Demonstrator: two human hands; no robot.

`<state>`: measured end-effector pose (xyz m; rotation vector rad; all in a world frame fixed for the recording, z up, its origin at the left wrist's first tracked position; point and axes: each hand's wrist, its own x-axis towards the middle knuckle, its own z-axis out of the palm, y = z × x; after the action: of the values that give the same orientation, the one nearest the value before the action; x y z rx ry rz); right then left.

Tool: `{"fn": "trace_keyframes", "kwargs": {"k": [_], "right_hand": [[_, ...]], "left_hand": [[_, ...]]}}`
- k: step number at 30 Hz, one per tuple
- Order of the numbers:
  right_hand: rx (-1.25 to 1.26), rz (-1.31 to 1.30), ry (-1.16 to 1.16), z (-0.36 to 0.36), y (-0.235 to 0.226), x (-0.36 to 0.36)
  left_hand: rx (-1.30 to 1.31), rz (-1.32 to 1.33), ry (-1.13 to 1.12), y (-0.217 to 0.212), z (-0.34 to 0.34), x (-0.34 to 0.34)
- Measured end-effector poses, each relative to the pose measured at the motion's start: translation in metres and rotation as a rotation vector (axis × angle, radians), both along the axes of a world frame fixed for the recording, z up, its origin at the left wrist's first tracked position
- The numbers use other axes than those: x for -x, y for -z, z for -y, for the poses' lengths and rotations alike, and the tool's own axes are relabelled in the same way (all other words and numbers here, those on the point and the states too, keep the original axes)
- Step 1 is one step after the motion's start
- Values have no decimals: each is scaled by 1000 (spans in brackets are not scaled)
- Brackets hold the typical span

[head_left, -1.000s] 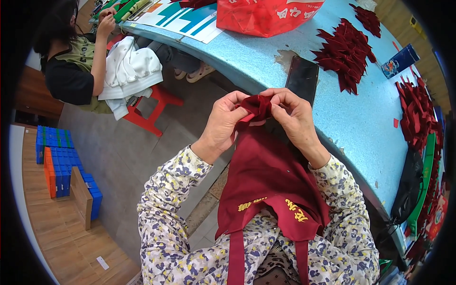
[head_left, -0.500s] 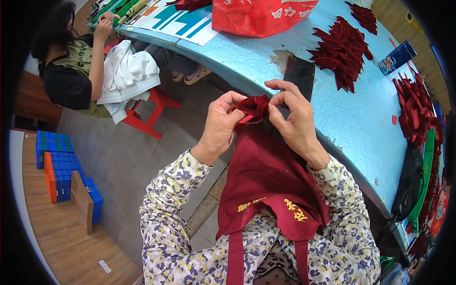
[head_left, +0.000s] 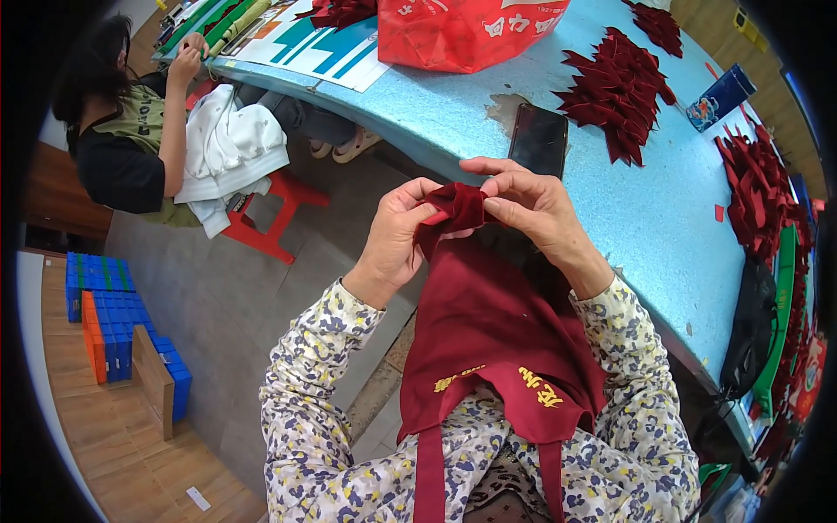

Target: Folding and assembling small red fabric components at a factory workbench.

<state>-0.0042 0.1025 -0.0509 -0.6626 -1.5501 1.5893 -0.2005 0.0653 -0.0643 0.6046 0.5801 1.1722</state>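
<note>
A small dark red velvet piece of fabric (head_left: 459, 207) is held up between my two hands, above the lap of my maroon apron (head_left: 497, 305). My left hand (head_left: 394, 234) pinches its left side, with the thumb on top. My right hand (head_left: 545, 216) grips the right edge between thumb and fingertip, its index finger raised. A brighter red underside shows at the left of the folded velvet. Fingertips of my left hand show below it. Beyond my right hand, a black phone (head_left: 538, 141) lies on the light blue table (head_left: 427, 113).
Piles of dark red velvet pieces (head_left: 615, 91) lie on the table, with more along its right side (head_left: 757, 196). A red bag (head_left: 466, 39) and a blue can (head_left: 720, 98) stand there. At the left sits another person (head_left: 131, 131) on a red stool (head_left: 277, 213). Blue crates (head_left: 122, 327) stand beyond.
My right thumb and fingertip have come onto the velvet's right edge, where they were looser before. The velvet has turned, showing less of its brighter underside. The view has shifted slightly.
</note>
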Motion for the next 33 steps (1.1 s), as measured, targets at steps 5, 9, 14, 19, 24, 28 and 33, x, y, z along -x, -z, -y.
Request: {"fn": "trace_keyframes", "kwargs": {"k": [5,9,14,19,24,28,33], "right_hand": [[91,48,-20,3,-5,0],[346,37,-55,4,-9,0],[245,88,-17,9,-10,0],[-64,95,-15,8,0,-1],[-80,3,19,11,1,3],[-66,19,54,15,1,5],[-23,57,83,19,0,4]], "left_hand": [[-86,-95,-58,1,0,-5],[-226,-197,-70,3,-1,0],[-249,-257,-47,5,-2,3],[-123,-111,37,4,0,3],[2,-6,67,-10,3,-3],[-41,-37,55,-7,5,-4],[-221,-282,-62,1,2,-1]]}}
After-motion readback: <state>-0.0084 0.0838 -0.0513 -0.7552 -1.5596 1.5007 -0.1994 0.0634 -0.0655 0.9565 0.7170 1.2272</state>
